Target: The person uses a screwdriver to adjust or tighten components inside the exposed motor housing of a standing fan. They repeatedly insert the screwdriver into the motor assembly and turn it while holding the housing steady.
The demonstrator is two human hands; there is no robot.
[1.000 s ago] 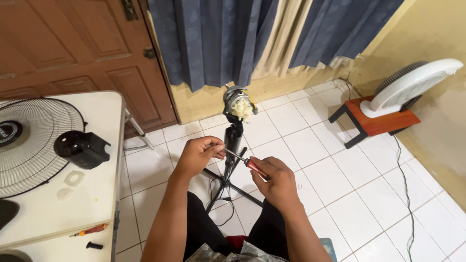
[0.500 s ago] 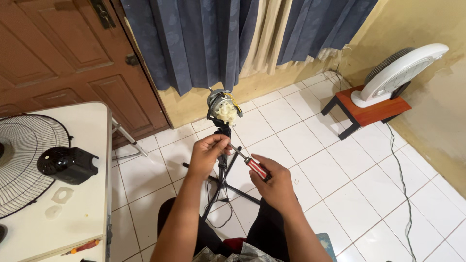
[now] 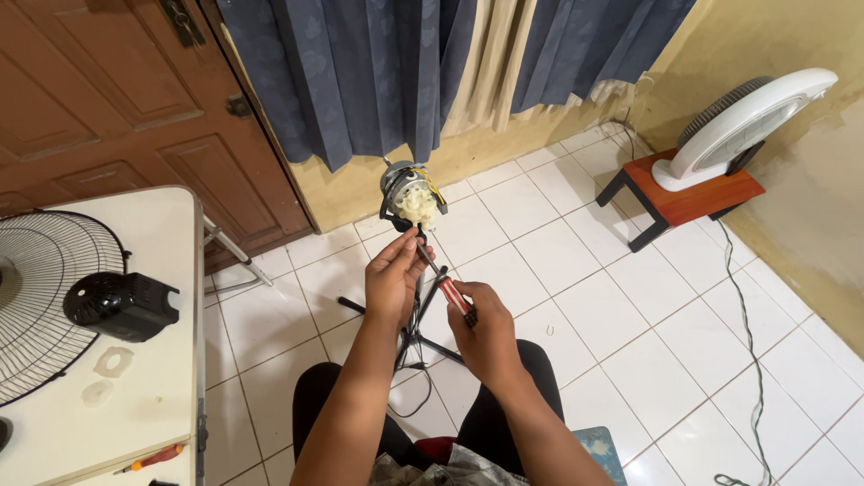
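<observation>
The person sits over a white tiled floor (image 3: 576, 270) with both arms stretched forward to a bare fan motor (image 3: 412, 195) that stands atop a thin black stand (image 3: 416, 315) between the knees. The right hand (image 3: 481, 328) is wrapped closed around the red and black handle of a screwdriver (image 3: 447, 283), whose metal shaft slants up and left toward the underside of the motor. The left hand (image 3: 394, 279) is raised just below the motor, its fingers pinched near the upper part of the shaft; whether they grip the shaft itself or a small part beside it cannot be told from this angle, since the fingers cover the spot. The motor shows a pale plastic face and a metal body with coloured wires on it. To the left, a white table (image 3: 162, 396) carries a round wire fan grille (image 3: 45, 306), a black motor cover (image 3: 121, 304) resting on the grille's edge, two small pale plastic pieces (image 3: 108, 369), and a small orange-handled screwdriver (image 3: 153, 457) near the front edge. Behind the table stands a brown wooden door (image 3: 99, 108), and blue curtains (image 3: 360, 72) hang along the yellow wall behind the motor. At the right, a white fan (image 3: 751, 121) leans on a low red-topped stool (image 3: 688, 198), and a cable (image 3: 747, 315) trails across the tiles well away from the hands.
</observation>
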